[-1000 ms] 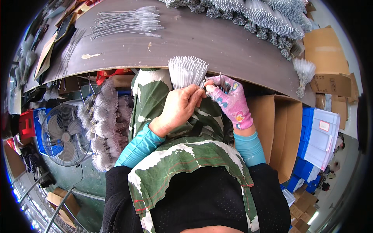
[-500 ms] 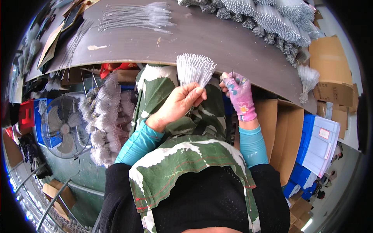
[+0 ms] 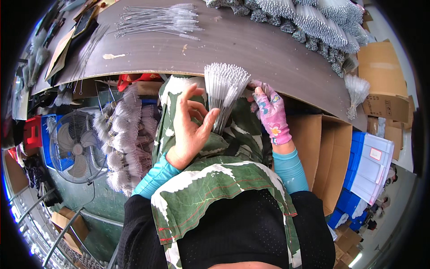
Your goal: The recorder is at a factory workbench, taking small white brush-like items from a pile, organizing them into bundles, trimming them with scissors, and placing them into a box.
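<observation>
Bundle of slim wire brushes stands near upright over the lap, slightly tilted, in front of the camouflage apron, by the near edge of the grey-brown surface; white bristle heads fan out at top, bare stems gather below; what props the lower ends, cannot tell.

Left hand, bare, is spread, fingers raised left of the bundle, thumb at the stems; pressing or only overlapping, cannot tell; right hand, in a pink patterned glove, has fingers bent just right of the bristle heads; pinching anything or not, cannot tell.

For good handling, my read: close the left hand low around the stems, below the bristles, so the fan stays together; grip firm, not crushing, since thin wire probably bends; catch all stems at once, as outer ones could slide out; right hand best steadies from the side, light on the bristles; keep heads level and clear of the surface edge, where they could snag; loose brushes and the big stacked pile lie well apart on the surface, so neither should interfere.
</observation>
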{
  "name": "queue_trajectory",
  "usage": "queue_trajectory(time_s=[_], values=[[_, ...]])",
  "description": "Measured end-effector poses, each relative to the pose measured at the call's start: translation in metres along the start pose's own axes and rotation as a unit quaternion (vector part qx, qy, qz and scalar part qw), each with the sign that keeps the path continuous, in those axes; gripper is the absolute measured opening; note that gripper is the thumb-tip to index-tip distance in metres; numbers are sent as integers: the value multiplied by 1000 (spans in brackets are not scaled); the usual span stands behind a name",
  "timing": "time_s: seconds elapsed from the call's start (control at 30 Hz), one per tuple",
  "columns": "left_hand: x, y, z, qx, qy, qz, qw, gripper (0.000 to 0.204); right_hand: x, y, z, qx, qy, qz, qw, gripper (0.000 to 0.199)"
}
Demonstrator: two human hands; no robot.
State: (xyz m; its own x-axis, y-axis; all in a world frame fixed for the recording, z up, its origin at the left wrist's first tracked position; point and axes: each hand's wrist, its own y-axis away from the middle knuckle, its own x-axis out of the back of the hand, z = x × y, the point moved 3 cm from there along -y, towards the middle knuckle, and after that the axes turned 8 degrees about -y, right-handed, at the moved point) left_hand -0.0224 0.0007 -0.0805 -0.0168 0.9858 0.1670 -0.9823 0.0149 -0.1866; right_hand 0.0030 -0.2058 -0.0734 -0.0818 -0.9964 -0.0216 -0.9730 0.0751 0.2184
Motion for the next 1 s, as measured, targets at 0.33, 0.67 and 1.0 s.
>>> queue_trajectory(time_s=[0.33, 0.67, 1.0], values=[[-51, -18, -64, 226, 47, -61, 971, 101, -28, -14, -2, 50, -49, -29, 997, 29], [-42, -43, -64, -59, -168, -141, 974, 45, -34, 9, -25, 57, -29, -121, 991, 43], [-54, -35, -86, 31, -37, -172, 984, 44, -4, -6, -22, -87, -61, -79, 991, 33]])
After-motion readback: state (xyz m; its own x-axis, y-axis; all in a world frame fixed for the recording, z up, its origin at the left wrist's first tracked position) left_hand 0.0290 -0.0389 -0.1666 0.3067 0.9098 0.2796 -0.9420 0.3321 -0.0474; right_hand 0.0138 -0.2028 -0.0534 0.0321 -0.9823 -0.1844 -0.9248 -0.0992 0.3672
